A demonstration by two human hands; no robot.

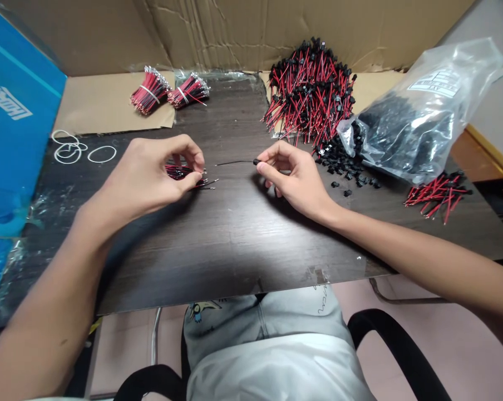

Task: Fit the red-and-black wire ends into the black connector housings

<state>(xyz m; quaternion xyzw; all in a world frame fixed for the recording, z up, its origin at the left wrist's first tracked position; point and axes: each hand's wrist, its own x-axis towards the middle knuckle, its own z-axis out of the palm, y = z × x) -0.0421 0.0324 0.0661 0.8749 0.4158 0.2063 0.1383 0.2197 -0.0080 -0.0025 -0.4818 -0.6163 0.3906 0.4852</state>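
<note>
My right hand point(293, 177) pinches a small black plastic connector point(256, 162) between thumb and fingertip. From it a thin black wire point(235, 162) runs left, its free end over the table. Thumb and index finger of my left hand point(162, 170) are closed together, with a wire's small metal tip showing at the fingertips. Beneath that hand lies a bunch of loose red and black wires point(177, 172), partly hidden by the fingers. Several loose black connectors point(347, 167) are scattered to the right of my right hand.
Two banded wire bundles point(150, 92) lie at the back left, and white rubber bands point(70, 147) at the left. A large heap of wires with connectors point(312, 89) stands at the back. On the right are a clear bag point(422, 122) of black connectors and a smaller wire pile point(437, 195).
</note>
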